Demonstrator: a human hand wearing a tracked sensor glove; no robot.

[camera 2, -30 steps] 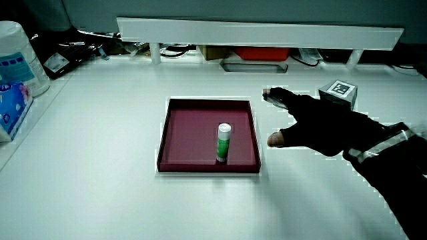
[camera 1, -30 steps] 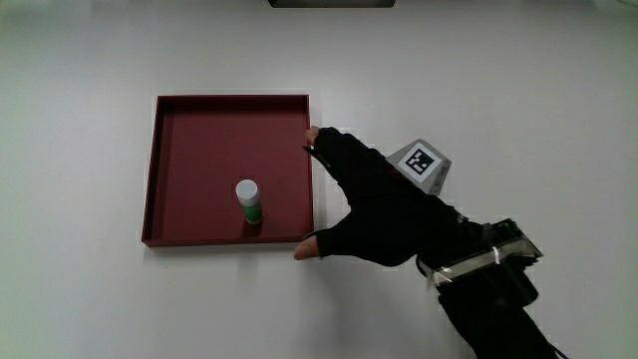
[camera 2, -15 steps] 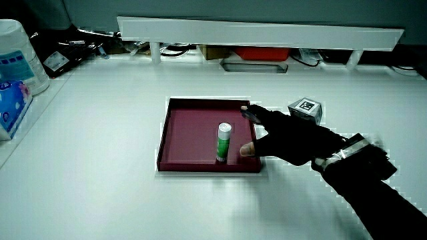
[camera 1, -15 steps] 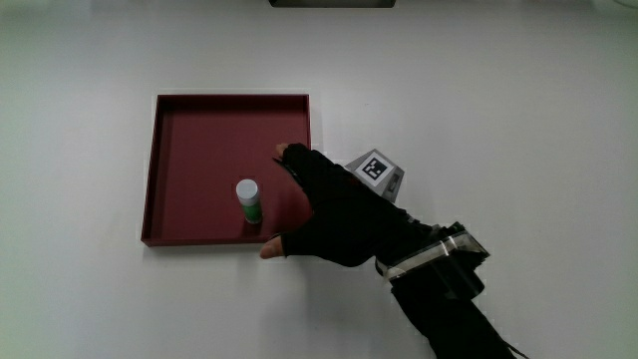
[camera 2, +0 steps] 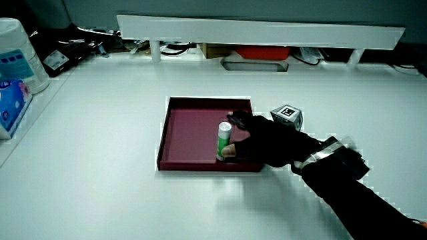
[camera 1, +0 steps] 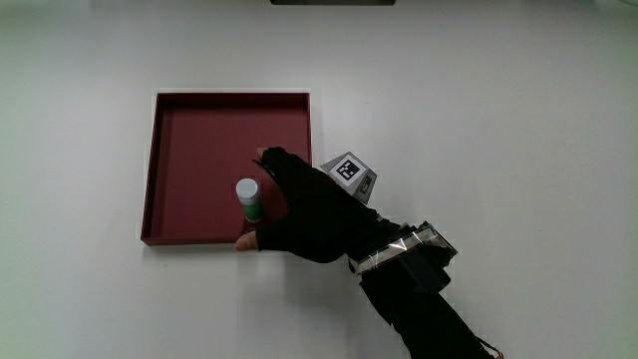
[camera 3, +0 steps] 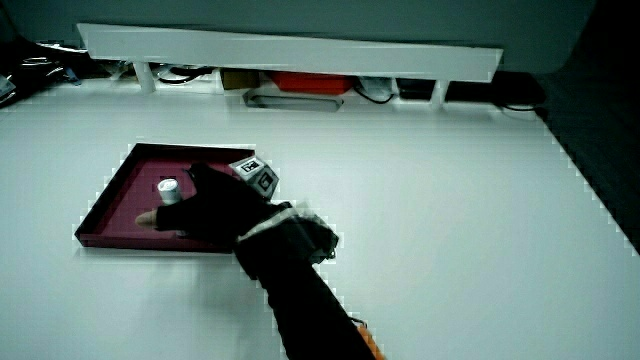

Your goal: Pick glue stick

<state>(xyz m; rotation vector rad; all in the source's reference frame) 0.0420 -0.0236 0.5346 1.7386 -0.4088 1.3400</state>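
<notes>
One glue stick (camera 1: 248, 198) stands upright in a shallow dark red tray (camera 1: 189, 140) on the white surface (camera 1: 498, 120), and we find it in the part of the tray nearest the person, close to the tray's near edge. We see the hand (camera 1: 311, 214) reaching over the tray's near corner, its thumb at the near rim and its forefinger just past the stick's white cap, so the stick sits between them. Whether the fingers touch the stick we cannot tell; they are spread and not closed on it. In both side views the stick (camera 2: 224, 139) (camera 3: 168, 189) stands just beside the hand (camera 2: 263, 143) (camera 3: 212, 212), with the patterned cube (camera 2: 287, 115) on the glove's back.
</notes>
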